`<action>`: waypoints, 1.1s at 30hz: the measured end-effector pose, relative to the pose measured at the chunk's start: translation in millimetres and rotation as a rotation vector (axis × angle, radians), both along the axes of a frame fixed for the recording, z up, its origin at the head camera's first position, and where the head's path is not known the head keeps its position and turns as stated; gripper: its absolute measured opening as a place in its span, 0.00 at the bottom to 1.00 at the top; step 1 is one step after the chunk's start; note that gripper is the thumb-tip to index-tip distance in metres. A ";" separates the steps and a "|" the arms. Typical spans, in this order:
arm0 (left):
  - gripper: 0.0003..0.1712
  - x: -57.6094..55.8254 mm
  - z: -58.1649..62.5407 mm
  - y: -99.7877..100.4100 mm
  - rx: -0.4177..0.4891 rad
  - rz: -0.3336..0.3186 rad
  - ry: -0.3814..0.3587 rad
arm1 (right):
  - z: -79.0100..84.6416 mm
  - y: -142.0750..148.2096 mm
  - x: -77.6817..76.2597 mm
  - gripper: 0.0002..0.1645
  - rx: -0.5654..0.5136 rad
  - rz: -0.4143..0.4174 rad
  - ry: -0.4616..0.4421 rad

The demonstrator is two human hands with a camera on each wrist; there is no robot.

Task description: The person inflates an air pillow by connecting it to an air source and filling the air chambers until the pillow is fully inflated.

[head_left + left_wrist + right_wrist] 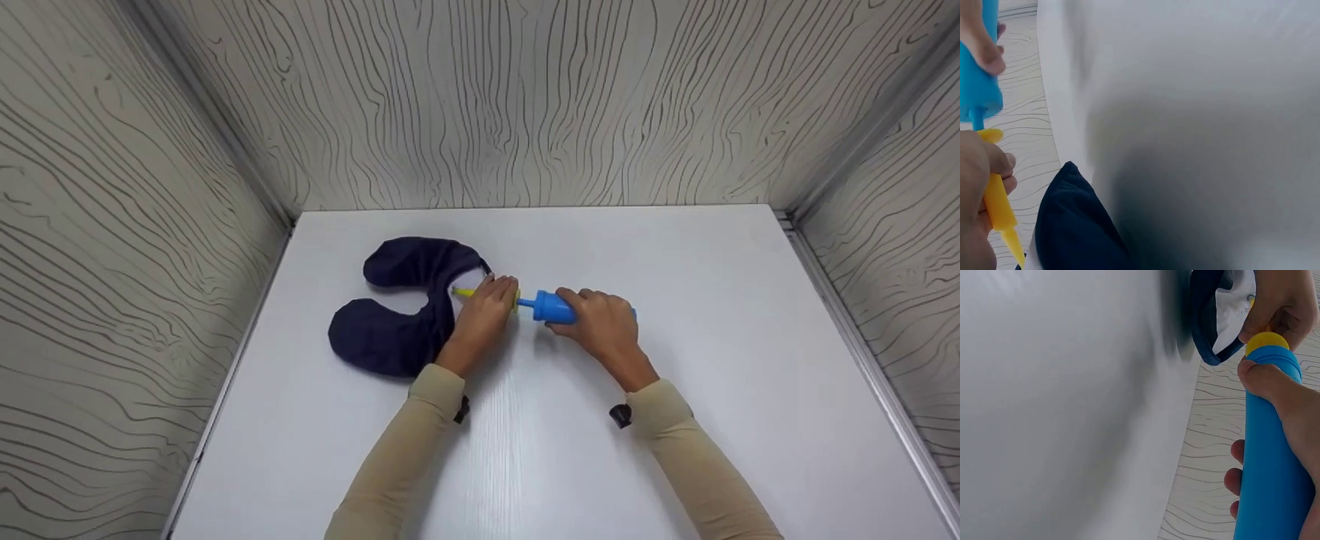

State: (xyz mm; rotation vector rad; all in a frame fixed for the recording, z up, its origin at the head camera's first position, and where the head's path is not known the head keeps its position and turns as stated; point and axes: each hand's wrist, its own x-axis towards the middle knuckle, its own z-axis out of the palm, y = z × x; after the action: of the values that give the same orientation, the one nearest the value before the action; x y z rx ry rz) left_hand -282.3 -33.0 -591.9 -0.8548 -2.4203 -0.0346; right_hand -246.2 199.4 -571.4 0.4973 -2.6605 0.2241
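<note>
A navy U-shaped neck pillow point(386, 341) lies on the left part of the table, its white inner lining point(466, 280) showing at an opening in the right side. My left hand point(486, 309) grips the yellow nozzle end point(999, 205) of a hand pump, whose tapered tip points into that opening at the white lining. Curled round the pump's blue barrel point(1272, 455) is my right hand point(602, 322). A thin blue rod point(526, 303) spans the gap between barrel and yellow part. Fingers hide some of the yellow part.
The white tabletop point(675, 450) is bordered by wood-grain panels at the back point(480, 105) and both sides. Metal edging point(862, 352) runs along the right side. A small black piece point(620, 415) sits at the right cuff.
</note>
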 end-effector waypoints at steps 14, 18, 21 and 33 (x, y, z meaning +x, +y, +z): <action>0.19 -1.0 2.2 -6.9 0.004 0.008 -0.058 | 3.4 43.3 11.3 0.39 0.021 -0.041 0.023; 0.17 1.3 2.8 -3.1 0.029 0.022 -0.074 | 4.6 37.9 9.9 0.39 0.023 -0.008 0.028; 0.17 3.6 3.5 1.1 0.050 0.029 -0.083 | 5.6 29.0 7.5 0.38 0.036 0.013 0.038; 0.21 8.8 7.1 9.9 0.081 0.056 -0.164 | 6.3 -14.0 -6.0 0.37 0.062 0.074 0.068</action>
State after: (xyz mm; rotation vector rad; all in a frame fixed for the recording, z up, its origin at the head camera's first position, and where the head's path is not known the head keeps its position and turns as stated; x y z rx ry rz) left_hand -273.5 -23.1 -584.8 -0.7739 -2.5747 -0.1872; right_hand -252.2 185.4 -565.1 0.6124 -2.5922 0.1449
